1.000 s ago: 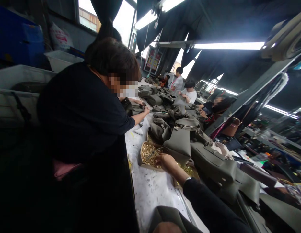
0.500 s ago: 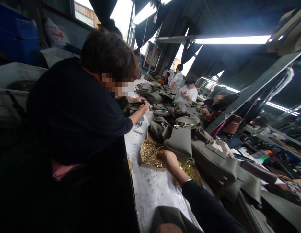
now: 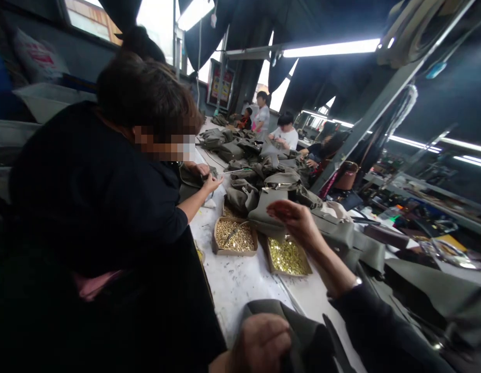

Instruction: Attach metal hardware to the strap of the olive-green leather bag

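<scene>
My right hand [image 3: 296,220] is raised over the table, its fingers curved together; whether anything small is between them is hidden. Below it is a box of yellow-gold metal pieces [image 3: 287,257], and left of that a box of gold-coloured pieces [image 3: 236,237] with a thin strap lying across it. At the bottom, my left hand [image 3: 263,339] is closed and blurred at a dark grey-green leather piece [image 3: 273,311] on the white tabletop [image 3: 240,287]. What its fingers hold, if anything, cannot be made out.
A person in black [image 3: 88,191] leans over the table at left, handling grey material. Grey-green bags [image 3: 265,207] are heaped along the table. Further people sit or stand at the far end. A slanted metal post [image 3: 364,124] rises at right.
My right hand has left the box of gold-coloured pieces, moving up and right. My left hand has come further into view at the bottom. The camera view has shifted right.
</scene>
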`<action>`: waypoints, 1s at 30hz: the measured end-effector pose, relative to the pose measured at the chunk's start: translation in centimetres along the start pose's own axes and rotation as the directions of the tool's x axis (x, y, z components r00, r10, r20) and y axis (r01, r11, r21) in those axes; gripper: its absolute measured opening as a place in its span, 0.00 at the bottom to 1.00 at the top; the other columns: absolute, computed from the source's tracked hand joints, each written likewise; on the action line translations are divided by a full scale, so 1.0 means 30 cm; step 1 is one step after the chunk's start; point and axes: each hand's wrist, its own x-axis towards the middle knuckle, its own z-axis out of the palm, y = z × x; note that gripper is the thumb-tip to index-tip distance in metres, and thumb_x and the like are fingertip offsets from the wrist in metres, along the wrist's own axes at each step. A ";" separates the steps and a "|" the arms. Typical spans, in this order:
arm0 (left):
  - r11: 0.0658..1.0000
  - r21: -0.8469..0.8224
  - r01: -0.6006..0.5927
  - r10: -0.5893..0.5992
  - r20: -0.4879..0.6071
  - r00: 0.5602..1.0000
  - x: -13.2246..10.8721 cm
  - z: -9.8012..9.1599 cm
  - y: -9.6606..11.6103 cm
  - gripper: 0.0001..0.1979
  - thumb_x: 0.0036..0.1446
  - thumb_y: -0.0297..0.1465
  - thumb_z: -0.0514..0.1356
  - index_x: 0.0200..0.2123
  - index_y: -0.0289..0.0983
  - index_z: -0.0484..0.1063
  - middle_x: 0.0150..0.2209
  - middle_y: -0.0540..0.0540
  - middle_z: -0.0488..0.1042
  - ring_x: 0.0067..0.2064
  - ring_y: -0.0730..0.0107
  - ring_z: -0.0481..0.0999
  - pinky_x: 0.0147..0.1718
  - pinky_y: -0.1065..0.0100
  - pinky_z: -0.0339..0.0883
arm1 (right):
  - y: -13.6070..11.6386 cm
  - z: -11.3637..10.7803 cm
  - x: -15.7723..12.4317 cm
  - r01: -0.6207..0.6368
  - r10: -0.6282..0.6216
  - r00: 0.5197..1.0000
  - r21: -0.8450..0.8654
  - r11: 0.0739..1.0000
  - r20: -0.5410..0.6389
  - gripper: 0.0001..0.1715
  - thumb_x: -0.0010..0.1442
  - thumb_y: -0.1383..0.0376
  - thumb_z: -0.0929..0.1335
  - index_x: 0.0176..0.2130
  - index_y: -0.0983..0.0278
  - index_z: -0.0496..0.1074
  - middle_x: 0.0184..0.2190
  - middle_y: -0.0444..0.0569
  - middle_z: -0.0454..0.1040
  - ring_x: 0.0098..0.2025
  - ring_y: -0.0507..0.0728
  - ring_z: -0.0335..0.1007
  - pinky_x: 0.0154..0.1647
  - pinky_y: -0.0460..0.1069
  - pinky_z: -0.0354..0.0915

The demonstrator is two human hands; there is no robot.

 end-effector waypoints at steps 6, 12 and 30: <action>0.546 -0.829 0.119 -0.207 0.005 0.978 0.133 0.020 -0.064 0.12 0.68 0.23 0.52 0.48 0.35 0.73 0.43 0.40 0.78 0.45 0.66 0.80 0.43 0.64 0.79 | -0.312 -0.129 -0.312 0.054 -0.071 0.997 0.322 0.945 0.040 0.07 0.64 0.61 0.71 0.38 0.61 0.79 0.38 0.46 0.78 0.40 0.53 0.75 0.44 0.49 0.71; 0.501 -0.866 0.008 -0.042 -0.014 0.999 0.217 -0.021 -0.064 0.18 0.65 0.19 0.57 0.54 0.39 0.72 0.49 0.41 0.72 0.50 0.63 0.79 0.45 0.63 0.79 | -0.110 -0.121 -0.545 -0.227 0.240 0.971 0.404 0.886 0.020 0.11 0.59 0.58 0.74 0.32 0.63 0.75 0.27 0.41 0.72 0.30 0.50 0.68 0.33 0.45 0.65; 0.401 -0.916 -0.029 0.278 0.091 0.956 0.285 -0.126 0.169 0.08 0.67 0.23 0.56 0.48 0.38 0.69 0.48 0.40 0.76 0.45 0.66 0.79 0.41 0.67 0.78 | -0.080 -0.171 -1.032 -0.017 0.093 0.961 0.279 0.960 -0.262 0.07 0.70 0.63 0.69 0.40 0.61 0.78 0.35 0.45 0.78 0.37 0.52 0.74 0.41 0.45 0.65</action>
